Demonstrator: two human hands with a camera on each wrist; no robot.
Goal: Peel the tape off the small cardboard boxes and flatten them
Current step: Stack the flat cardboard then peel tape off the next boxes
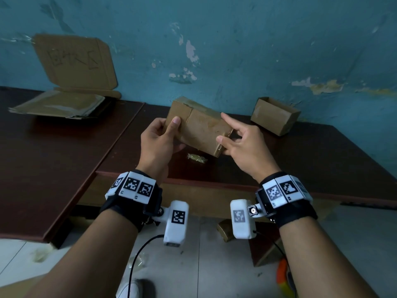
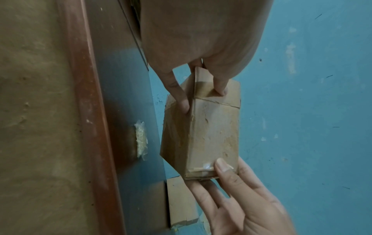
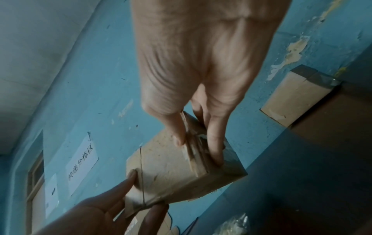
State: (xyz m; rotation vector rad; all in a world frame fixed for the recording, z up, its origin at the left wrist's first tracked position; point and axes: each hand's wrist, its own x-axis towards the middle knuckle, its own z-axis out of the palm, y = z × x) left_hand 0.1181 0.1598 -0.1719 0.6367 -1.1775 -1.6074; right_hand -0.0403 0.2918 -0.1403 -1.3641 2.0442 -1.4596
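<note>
I hold a small closed cardboard box (image 1: 199, 127) in the air over the dark table (image 1: 64, 158). My left hand (image 1: 169, 134) grips its left end, thumb on the top face beside a seam. My right hand (image 1: 225, 134) pinches the right end, where a bit of clear tape (image 2: 207, 166) shines under the thumb. In the left wrist view the box (image 2: 211, 132) shows scuffed faces. In the right wrist view my thumb and a finger of the right hand (image 3: 198, 150) straddle the end seam of the box (image 3: 171, 167).
A crumpled ball of peeled tape (image 1: 196, 158) lies on the table under the box. An open small box (image 1: 275, 116) stands at the back right by the blue wall. Flattened cardboard (image 1: 60, 104) is stacked at the back left, with a cardboard sheet (image 1: 75, 61) leaning behind it.
</note>
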